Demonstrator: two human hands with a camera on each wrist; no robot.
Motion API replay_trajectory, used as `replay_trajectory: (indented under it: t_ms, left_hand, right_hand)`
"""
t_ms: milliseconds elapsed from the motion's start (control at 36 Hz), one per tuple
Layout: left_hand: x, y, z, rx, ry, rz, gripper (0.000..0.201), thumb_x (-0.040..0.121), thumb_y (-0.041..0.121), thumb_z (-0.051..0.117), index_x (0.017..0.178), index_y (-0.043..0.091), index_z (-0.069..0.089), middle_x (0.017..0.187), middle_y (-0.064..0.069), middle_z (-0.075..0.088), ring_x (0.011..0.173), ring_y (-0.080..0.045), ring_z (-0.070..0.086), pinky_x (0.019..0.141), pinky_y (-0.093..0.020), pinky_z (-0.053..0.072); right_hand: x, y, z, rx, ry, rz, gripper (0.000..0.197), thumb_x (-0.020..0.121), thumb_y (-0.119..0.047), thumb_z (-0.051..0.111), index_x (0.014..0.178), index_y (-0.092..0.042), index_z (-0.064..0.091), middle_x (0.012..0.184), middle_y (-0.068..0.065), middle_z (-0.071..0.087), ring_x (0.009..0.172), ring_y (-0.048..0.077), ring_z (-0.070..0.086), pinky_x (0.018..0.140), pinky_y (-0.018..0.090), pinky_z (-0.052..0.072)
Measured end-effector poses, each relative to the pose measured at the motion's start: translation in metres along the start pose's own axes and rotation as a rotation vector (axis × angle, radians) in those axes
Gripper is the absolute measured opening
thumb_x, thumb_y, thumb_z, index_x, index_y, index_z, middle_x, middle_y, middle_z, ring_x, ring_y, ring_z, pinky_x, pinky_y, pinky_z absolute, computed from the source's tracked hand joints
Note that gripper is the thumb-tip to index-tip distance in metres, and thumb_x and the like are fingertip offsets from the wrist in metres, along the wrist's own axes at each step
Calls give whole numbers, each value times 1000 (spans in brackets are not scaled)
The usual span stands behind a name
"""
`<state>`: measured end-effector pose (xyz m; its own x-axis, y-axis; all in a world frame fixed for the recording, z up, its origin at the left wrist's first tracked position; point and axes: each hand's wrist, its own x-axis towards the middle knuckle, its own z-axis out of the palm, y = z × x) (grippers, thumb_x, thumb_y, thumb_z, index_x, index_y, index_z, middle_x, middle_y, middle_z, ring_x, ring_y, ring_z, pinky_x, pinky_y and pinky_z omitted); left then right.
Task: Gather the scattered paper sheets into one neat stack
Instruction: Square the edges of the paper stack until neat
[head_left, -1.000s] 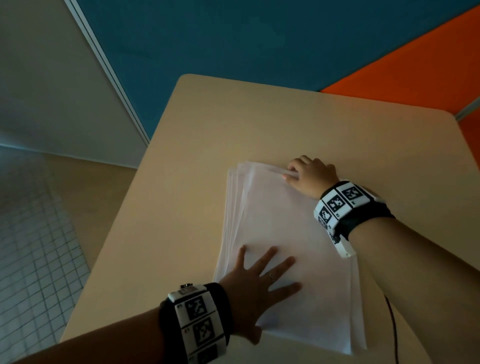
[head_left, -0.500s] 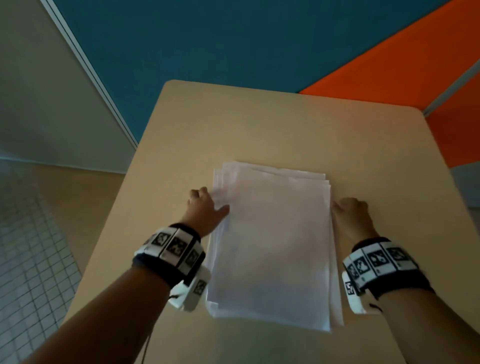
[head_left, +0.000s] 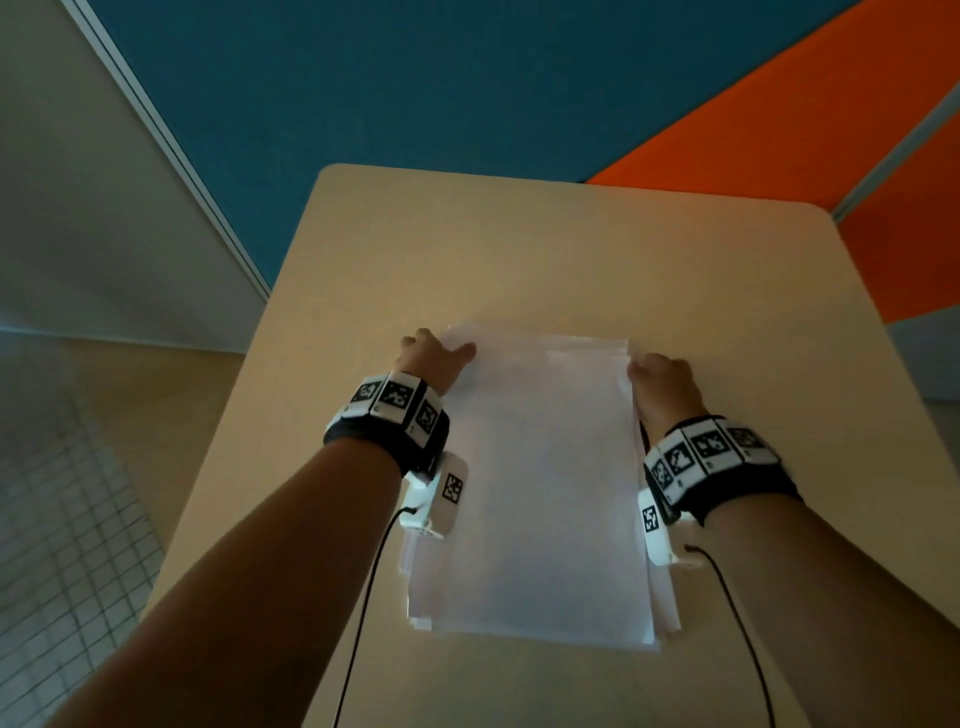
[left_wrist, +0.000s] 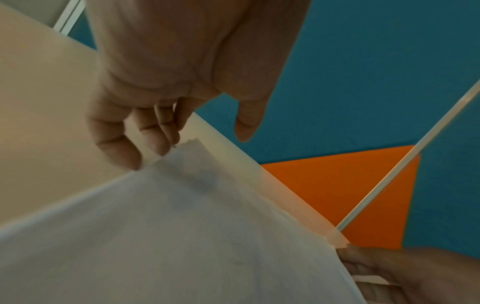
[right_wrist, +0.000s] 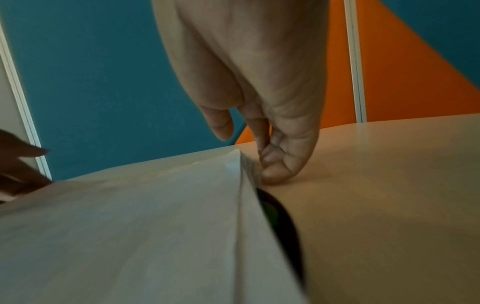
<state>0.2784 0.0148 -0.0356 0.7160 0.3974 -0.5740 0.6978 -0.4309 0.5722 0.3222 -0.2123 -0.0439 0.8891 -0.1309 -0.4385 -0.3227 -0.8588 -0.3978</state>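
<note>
Paper sheets (head_left: 540, 483) are already in one pile, lying lengthwise mid-table (head_left: 519, 249), but not yet squared: edges fan out along the near-left and near-right sides and at the far-left corner. Both hands sit at the far corners, one per long side, so my read is they're bracketing the pile to jog the edges flush. Left hand (head_left: 431, 358): fingers (left_wrist: 114, 144) loosely curled, tips down against the pile's left edge at the corner, thumb lying over the top sheet; no real pinch visible, more of a push. Right hand (head_left: 662, 384): fingers (right_wrist: 280, 164) bent, tips planted on the table and butted against the right edge, thumb clear of the paper. Right edge looks slightly lifted there, dark gap under it. So the stack sits between the two sets of fingertips, touching both.
</note>
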Motion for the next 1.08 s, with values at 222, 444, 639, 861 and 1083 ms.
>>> replay_trajectory:
  t_ms: [222, 444, 639, 861, 1083]
  left_hand:
    - [1, 1, -1, 85, -1, 29, 71, 88, 38, 55, 141, 0, 26, 146, -21, 24, 132, -40, 34, 112, -49, 33]
    - [-19, -37, 8, 156, -90, 6, 62, 89, 34, 52, 135, -2, 32, 140, -20, 29, 124, -38, 43, 103, -47, 44]
    - [-38, -45, 7, 101, -92, -2, 61, 89, 32, 52, 135, -4, 32, 141, -25, 29, 122, -42, 46, 101, -51, 46]
    - [-83, -80, 16, 72, -96, 30, 48, 87, 15, 54, 126, -8, 38, 131, -25, 35, 120, -39, 43, 98, -47, 47]
    - [-101, -88, 13, 104, -60, 59, 49, 88, 16, 51, 131, -5, 38, 133, -26, 38, 126, -37, 36, 109, -42, 33]
  right_hand:
    - [0, -2, -2, -17, -53, -35, 43, 98, -24, 35, 136, -6, 43, 142, 21, 35, 131, 35, 37, 110, 39, 30]
    - [-31, 25, 13, -100, -47, -31, 42, 96, -23, 42, 130, 1, 43, 134, 24, 39, 123, 38, 43, 104, 40, 35]
    - [-48, 30, 11, -23, -47, 27, 44, 96, -26, 41, 130, 2, 45, 134, 24, 41, 125, 39, 43, 109, 41, 34]
    - [-94, 55, 30, -102, -60, -17, 43, 96, -19, 43, 133, 3, 38, 136, 23, 39, 123, 39, 43, 105, 40, 35]
    - [-115, 67, 31, -29, -58, -17, 37, 97, -20, 42, 126, 2, 44, 131, 26, 41, 123, 37, 40, 104, 40, 33]
